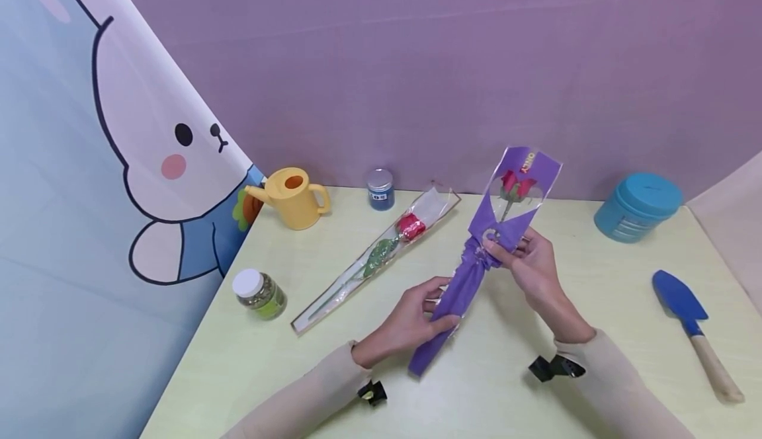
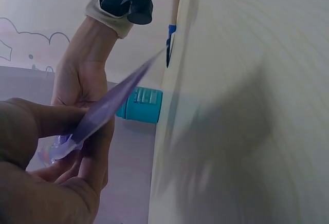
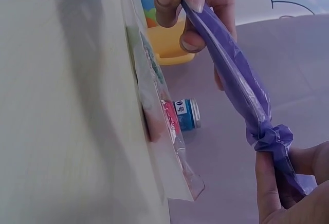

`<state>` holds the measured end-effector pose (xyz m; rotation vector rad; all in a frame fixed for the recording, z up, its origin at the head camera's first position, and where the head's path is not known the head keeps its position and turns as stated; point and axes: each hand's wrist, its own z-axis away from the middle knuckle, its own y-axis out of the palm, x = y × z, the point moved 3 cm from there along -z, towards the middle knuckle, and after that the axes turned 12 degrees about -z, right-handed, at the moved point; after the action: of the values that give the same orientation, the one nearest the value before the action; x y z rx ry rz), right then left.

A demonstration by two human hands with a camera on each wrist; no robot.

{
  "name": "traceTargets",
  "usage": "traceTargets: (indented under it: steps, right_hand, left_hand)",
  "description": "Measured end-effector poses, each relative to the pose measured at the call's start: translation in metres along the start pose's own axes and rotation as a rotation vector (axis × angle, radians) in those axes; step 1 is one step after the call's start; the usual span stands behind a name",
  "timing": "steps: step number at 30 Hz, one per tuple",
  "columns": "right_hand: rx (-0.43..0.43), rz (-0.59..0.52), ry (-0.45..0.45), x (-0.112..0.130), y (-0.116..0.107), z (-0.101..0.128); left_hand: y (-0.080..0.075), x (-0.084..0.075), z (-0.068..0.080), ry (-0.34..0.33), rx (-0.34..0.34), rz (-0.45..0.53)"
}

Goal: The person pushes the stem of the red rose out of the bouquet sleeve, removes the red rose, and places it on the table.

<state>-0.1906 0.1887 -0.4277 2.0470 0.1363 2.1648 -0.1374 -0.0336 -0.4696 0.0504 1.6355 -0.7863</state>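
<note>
A pale green table (image 1: 536, 386) fills the lower view, set against a purple wall (image 1: 417, 62) with a cartoon rabbit curtain (image 1: 119, 161) on the left.

Over the middle of the table, both hands hold 1 purple flower sleeve (image 1: 470, 274) with a red rose (image 1: 515, 184) showing through its clear window at the top. The sleeve is lifted and tilted, its wide top pointing toward the wall and its narrow tail reaching down near the table. The left hand (image 1: 417, 320) grips the lower part, fingers and thumb curled round it. The right hand (image 1: 532, 264) pinches the sleeve at its gathered, twisted waist, fingers curled on it; the right wrist view shows this knot (image 3: 270, 136) just above the thumb.

Just left of the hands, a 2nd rose in a clear sleeve (image 1: 381, 254) lies flat on the table. A teal round tin (image 1: 637, 206) stands at the far right corner, and a yellow watering can (image 1: 293, 196) at the far left. A blue trowel (image 1: 690, 323) with a wooden handle lies at the right edge. A small green jar (image 1: 260, 293) with a white lid sits near the left edge, and a small blue jar (image 1: 380, 189) stands by the wall.
</note>
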Motion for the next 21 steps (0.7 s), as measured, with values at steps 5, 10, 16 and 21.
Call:
traceTargets:
  steps: [5,10,16,21]
  right_hand:
    - [0.010,-0.014,0.001,0.000,-0.001,-0.001]
    - [0.010,-0.006,0.006,0.002,-0.001,-0.002]
    - [-0.005,0.012,0.013,0.006,-0.005,-0.004]
    - [-0.033,-0.061,0.003,0.013,-0.012,-0.008]
  left_hand:
    - [-0.002,0.000,-0.001,-0.007,0.033,0.028]
    - [-0.003,0.001,-0.002,-0.012,0.055,0.070]
    - [-0.003,0.001,-0.001,-0.015,0.067,0.094]
    - [-0.001,0.004,0.003,-0.043,0.094,0.113]
